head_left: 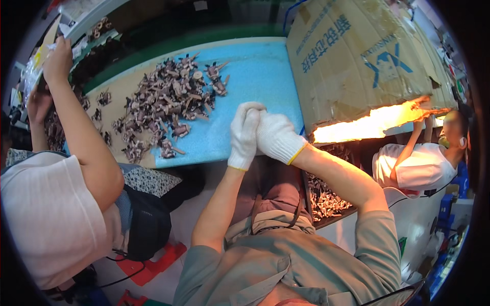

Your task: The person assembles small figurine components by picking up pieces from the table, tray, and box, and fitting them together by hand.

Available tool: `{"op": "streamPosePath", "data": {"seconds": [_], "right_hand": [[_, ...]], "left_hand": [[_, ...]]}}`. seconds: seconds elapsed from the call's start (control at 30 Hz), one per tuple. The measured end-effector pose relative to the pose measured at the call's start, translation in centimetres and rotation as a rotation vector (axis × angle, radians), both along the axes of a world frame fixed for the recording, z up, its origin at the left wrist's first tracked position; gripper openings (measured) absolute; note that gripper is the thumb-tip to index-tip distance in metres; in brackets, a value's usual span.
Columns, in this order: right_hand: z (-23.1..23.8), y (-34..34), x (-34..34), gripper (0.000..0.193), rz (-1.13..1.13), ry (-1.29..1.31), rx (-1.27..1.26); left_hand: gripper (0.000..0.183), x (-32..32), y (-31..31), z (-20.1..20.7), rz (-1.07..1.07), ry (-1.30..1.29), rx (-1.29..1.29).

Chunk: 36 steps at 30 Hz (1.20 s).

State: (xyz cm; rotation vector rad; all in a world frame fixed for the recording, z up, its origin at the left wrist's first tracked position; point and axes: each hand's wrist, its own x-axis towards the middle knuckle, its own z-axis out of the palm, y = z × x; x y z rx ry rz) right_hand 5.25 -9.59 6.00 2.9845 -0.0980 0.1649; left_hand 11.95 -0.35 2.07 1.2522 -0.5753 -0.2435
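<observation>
Both of my hands wear white knitted gloves with yellow cuffs. They press together above the near edge of a blue mat (255, 71). My left hand (246, 131) is closed, its fingers folded against the other glove. My right hand (278, 133) is also closed and touches the left one. Whatever they hold, if anything, is hidden between the gloves. To their left on the table lies a heap of small brown and black figures (166, 97), some with flat tan pieces sticking out.
A large cardboard box (352, 56) stands to the right; its torn lower opening (372, 122) glows brightly. Below it, a tray holds small parts (324, 196). One person (61, 214) works close on my left; another (418, 163) sits beyond the box. A red stool (148, 265) is at lower left.
</observation>
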Motion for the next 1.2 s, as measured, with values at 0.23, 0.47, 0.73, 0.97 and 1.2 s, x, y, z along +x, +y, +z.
{"op": "streamPosePath", "data": {"seconds": [0.23,0.47,0.73,0.97,1.2], "right_hand": [[1.2,-3.4,2.7,0.015,0.164,0.252,0.173],[2.0,-1.4,2.4,0.018,0.111,0.107,0.089],[-1.0,-4.2,1.6,0.035,-0.096,-0.102,0.711],[0.4,-3.2,-1.6,0.046,0.080,-0.287,0.778],[4.1,-0.7,-4.4,0.046,-0.504,0.138,1.665]], "left_hand": [[0.030,2.0,-1.1,1.0,-0.019,0.074,0.240],[0.036,1.0,-0.1,0.9,-0.004,0.098,0.073],[0.044,1.4,2.4,1.4,0.055,0.128,0.098],[0.047,-0.2,5.6,1.4,-0.447,0.695,0.052],[0.035,-4.5,5.8,1.1,0.094,-0.477,0.476]]}}
